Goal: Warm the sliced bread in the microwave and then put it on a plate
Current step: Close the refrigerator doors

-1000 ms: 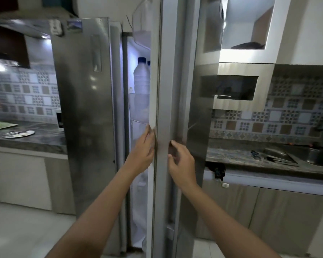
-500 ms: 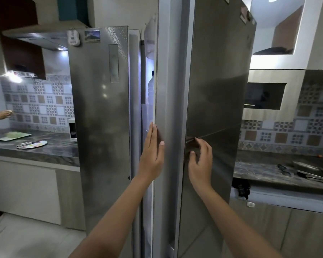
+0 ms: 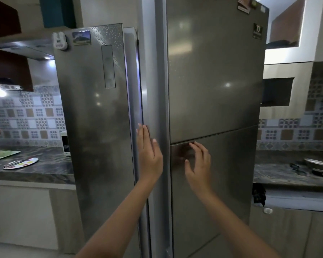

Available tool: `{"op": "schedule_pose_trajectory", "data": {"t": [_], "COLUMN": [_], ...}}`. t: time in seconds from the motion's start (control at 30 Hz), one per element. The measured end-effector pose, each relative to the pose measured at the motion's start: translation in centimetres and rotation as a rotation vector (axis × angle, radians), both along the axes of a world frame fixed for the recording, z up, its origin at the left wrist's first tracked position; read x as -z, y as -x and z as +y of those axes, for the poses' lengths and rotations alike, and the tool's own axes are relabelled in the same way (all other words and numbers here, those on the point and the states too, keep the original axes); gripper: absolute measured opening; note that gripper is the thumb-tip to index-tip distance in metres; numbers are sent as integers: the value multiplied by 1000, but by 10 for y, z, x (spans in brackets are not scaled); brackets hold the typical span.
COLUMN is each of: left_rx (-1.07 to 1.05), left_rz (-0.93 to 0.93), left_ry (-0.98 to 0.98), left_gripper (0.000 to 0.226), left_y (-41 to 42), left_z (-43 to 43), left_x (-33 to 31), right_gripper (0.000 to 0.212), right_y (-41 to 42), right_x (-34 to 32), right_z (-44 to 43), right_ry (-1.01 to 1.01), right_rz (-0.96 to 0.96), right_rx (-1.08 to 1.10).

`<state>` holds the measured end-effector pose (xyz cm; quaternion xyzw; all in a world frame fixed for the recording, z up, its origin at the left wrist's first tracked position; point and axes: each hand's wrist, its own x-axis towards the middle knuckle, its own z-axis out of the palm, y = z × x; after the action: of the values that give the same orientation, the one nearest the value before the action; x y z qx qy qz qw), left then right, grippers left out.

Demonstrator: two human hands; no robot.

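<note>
A person stands close to a steel two-door fridge [image 3: 213,90], both bare hands raised to its right door [image 3: 213,183]. The left hand [image 3: 149,155] lies flat, fingers straight and together, its grip open, against the door's left edge strip. The right hand [image 3: 198,164] hovers at the recessed handle [image 3: 181,151] in the door's face, fingers spread and slightly curled, grip open and holding nothing; whether the fingertips touch the steel cannot be told. A narrow lit gap shows between the right door and the left door [image 3: 93,127], which carries two magnets near its top. On the dark stone surface [image 3: 45,170] at far left lie a plate [image 3: 21,163] with cutlery and a green board [image 3: 2,155]. A white appliance [image 3: 65,143], partly hidden, stands beside the fridge. No sliced bread is in view.
</note>
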<state>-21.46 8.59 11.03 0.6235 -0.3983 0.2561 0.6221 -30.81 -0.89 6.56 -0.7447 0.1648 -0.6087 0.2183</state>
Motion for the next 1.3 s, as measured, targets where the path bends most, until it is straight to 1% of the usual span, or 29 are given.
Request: {"op": "schedule_pose_trajectory", "data": {"t": [0.03,0.1,0.2,0.27,0.33,0.43,0.53,0.6,0.7,0.83,0.97,1.07,1.2,1.3], "left_rx": [-50,-135,-220,-276,-328,-370,-450,-470,-425,-417,-393,-359,-334,-363], "left_rz": [-58,-238,-465,-572,-634,-626,-609,-594,-548,-461,-376,-342,-345,-361], "left_ry": [16,19,-76,-171,-295,-450,-521,-548,-572,-597,-693,-725,-691,-648], "left_gripper": [54,56,56,58,59,63,64,67,68,68,69,69,65,62], "left_y": [-4,-12,-23,-29,-35,-50,-71,-82,-95,-113,-131,-142,-153,-159], "left_z": [-3,-10,-25,-39,-55,-78,-94,-103,-113,-132,-152,-161,-170,-175], "left_x": [-4,-13,-28,-36,-41,-42,-42,-43,-43,-45,-47,-47,-44,-39], "right_gripper": [49,49,49,51,56,69,79,81,78,77,83,87,86,84], "right_y": [-3,-6,-13,-20,-25,-32,-39,-43,-49,-59,-77,-91,-104,-109], "right_x": [-3,-15,-43,-62,-77,-89,-92,-91,-92,-94,-89,-83,-77,-72], "right_z": [-7,-23,-47,-63,-80,-105,-126,-138,-153,-169,-180,-189,-193,-198], "right_ry": [33,87,147,181,183,183,194,236,309,395,425,410,399,418], "right_rz": [1,-15,-22,27,153,357,491,548,586,661,662,685,611,574], "right_rx": [26,72,99,109,133,195,227,252,306,402,455,460,459,470]}}
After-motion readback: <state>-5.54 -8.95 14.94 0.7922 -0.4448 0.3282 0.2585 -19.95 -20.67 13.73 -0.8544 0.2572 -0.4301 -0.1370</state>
